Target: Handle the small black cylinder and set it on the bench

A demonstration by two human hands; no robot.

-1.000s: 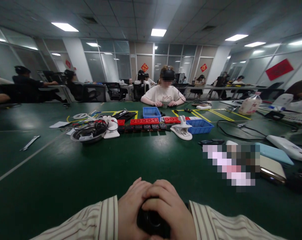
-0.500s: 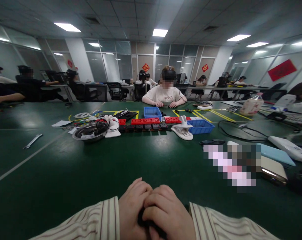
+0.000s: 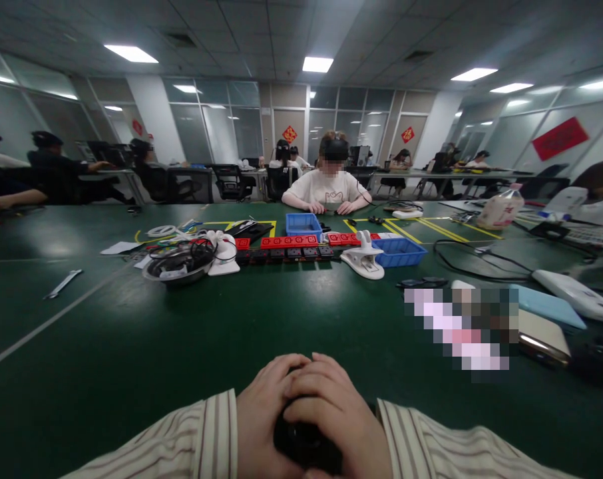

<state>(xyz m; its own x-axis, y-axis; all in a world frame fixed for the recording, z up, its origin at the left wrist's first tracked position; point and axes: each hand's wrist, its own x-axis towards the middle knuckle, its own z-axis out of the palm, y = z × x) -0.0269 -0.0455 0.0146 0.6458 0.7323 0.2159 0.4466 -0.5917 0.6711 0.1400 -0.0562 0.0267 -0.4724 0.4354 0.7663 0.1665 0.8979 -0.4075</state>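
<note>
At the table's near edge, my left hand (image 3: 261, 419) and my right hand (image 3: 354, 422) are cupped together around a dark, rounded, glossy black object (image 3: 304, 440). Only part of it shows in the gap between the hands, so its kind cannot be made out. The fingers of my right hand lie over those of my left. Both hands are closed about the object from either side, with the thumbs low and partly hidden at the bottom of the view. Striped cuffs cover both wrists. The green table top (image 3: 196, 332) lies beneath.
Red and black sockets (image 3: 289, 251) stand in a row mid-table between a metal bowl (image 3: 182, 269) of cables and a white clip stand (image 3: 364, 259). Blue bins (image 3: 399, 251) sit behind. A wrench (image 3: 62, 284) lies left; phones (image 3: 544, 339) lie right. A person (image 3: 329, 189) sits opposite.
My fingers have shifted and the gap between my hands has widened, so more of the black object shows. The table's other things stay in place; the view has moved very slightly.
</note>
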